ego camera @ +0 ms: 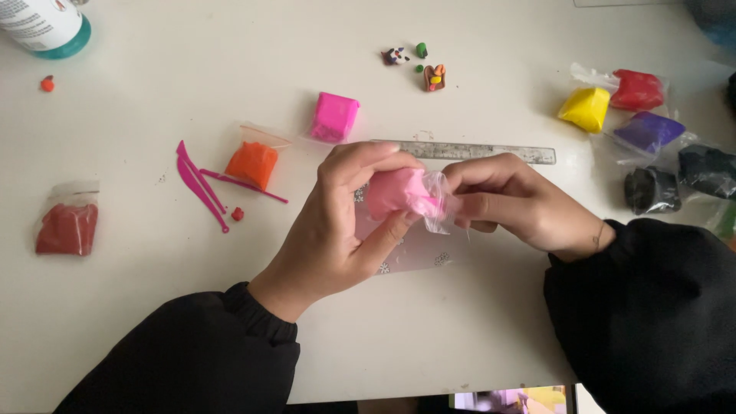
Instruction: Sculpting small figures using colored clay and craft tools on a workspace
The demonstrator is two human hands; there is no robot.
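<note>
My left hand (341, 222) pinches a lump of light pink clay (395, 192) between thumb and fingers, above the middle of the white table (153, 307). My right hand (510, 203) grips the clear plastic bag (438, 205) that wraps the right end of the same lump. Both hands meet over a clear patterned sheet (414, 249) lying flat on the table. A clear ruler (491, 152) lies just behind the hands.
Bagged clay lies around: magenta (334, 116), orange (251, 163), dark red (67, 228), yellow (585, 108), red (638, 90), purple (649, 130), black (652, 189). Pink plastic tools (201, 186) lie at left, tiny clay figures (434, 77) at back, a bottle (47, 27) far left.
</note>
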